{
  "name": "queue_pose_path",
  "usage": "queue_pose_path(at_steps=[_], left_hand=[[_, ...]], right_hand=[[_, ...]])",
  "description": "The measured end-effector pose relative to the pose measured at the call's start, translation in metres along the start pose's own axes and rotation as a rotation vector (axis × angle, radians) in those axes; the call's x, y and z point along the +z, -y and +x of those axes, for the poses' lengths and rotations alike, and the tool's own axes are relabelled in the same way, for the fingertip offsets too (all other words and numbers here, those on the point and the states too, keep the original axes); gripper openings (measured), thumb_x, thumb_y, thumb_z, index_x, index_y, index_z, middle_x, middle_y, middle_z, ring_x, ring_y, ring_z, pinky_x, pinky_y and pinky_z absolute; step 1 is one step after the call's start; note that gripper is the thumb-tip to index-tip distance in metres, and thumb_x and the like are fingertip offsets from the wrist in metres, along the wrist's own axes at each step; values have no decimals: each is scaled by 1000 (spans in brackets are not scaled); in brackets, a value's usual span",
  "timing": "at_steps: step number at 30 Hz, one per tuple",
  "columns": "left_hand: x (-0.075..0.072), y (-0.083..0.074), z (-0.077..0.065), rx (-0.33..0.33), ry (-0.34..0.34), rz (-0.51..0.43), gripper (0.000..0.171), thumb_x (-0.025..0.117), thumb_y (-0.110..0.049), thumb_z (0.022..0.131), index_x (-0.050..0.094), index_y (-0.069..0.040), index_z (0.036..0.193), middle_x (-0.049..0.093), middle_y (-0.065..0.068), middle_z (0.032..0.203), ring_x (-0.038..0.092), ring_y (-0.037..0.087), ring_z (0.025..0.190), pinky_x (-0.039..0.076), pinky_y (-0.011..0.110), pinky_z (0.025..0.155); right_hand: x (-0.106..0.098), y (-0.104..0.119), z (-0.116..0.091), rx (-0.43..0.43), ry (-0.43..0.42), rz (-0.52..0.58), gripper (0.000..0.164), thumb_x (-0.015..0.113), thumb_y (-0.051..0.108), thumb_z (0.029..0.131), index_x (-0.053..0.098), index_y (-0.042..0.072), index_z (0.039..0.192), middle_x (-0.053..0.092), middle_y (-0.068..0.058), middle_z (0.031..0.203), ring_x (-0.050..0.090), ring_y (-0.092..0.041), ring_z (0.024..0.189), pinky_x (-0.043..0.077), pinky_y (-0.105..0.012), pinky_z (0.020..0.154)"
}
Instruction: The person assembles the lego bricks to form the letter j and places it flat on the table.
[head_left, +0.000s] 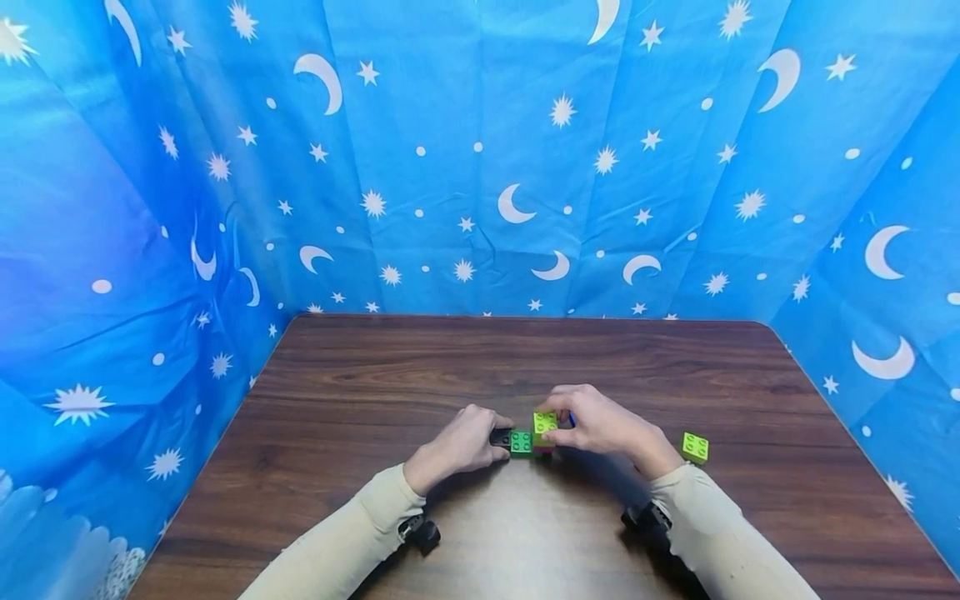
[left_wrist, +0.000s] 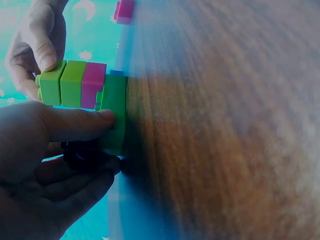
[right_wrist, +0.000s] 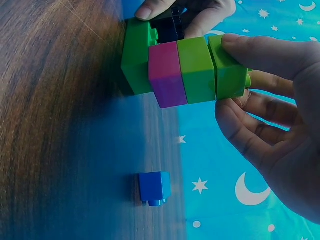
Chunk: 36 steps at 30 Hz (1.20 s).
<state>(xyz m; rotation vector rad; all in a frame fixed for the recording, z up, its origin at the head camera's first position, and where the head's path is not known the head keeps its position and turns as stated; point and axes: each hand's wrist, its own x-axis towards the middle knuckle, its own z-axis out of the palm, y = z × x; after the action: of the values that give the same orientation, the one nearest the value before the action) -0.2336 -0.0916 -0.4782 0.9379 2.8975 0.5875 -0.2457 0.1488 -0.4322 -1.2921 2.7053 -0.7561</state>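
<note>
My left hand (head_left: 459, 440) grips a long green brick (left_wrist: 114, 132) low on the table, thumb against its side. A black brick (right_wrist: 168, 26) sits on it near the left fingers. From the green brick's other end rises a column: a pink brick (right_wrist: 167, 75), a lime brick (right_wrist: 196, 70) and another lime brick (right_wrist: 229, 70) at the top. My right hand (head_left: 600, 421) pinches that top lime brick between thumb and fingers. In the right wrist view, a thin gap shows between the two lime bricks, and the upper one is slightly tilted.
On the dark wooden table (head_left: 360, 367), a blue brick (right_wrist: 154, 186) stands behind my right fingers. A separate lime brick (head_left: 695, 447) lies beside my right forearm. A pink brick (left_wrist: 124, 11) shows in the left wrist view. Blue star-patterned cloth (head_left: 450, 167) surrounds the table.
</note>
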Motion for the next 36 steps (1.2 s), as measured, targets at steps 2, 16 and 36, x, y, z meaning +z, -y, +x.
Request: queue_pose_path(at_steps=[2, 16, 36], left_hand=[[0, 0, 0, 3, -7, 2, 44, 79, -26, 80, 70, -10, 121, 73, 4, 110, 66, 8, 85, 52, 22, 72], [3, 0, 0, 4, -27, 7, 45, 80, -26, 79, 71, -11, 120, 73, 3, 110, 66, 9, 89, 53, 24, 76], [5, 1, 0, 2, -28, 13, 44, 80, -27, 79, 71, -12, 119, 74, 2, 107, 63, 4, 81, 51, 21, 71]], right_hand=[[1, -1, 0, -3, -4, 3, 32, 73, 25, 87, 71, 6, 113, 61, 6, 91, 57, -14, 75, 46, -21, 63], [2, 2, -1, -23, -19, -7, 29, 75, 23, 86, 72, 5, 108, 62, 5, 88, 57, -12, 74, 48, -21, 63], [5, 5, -1, 28, -14, -37, 26, 75, 23, 86, 73, 7, 105, 63, 5, 90, 57, -8, 75, 49, -21, 63]])
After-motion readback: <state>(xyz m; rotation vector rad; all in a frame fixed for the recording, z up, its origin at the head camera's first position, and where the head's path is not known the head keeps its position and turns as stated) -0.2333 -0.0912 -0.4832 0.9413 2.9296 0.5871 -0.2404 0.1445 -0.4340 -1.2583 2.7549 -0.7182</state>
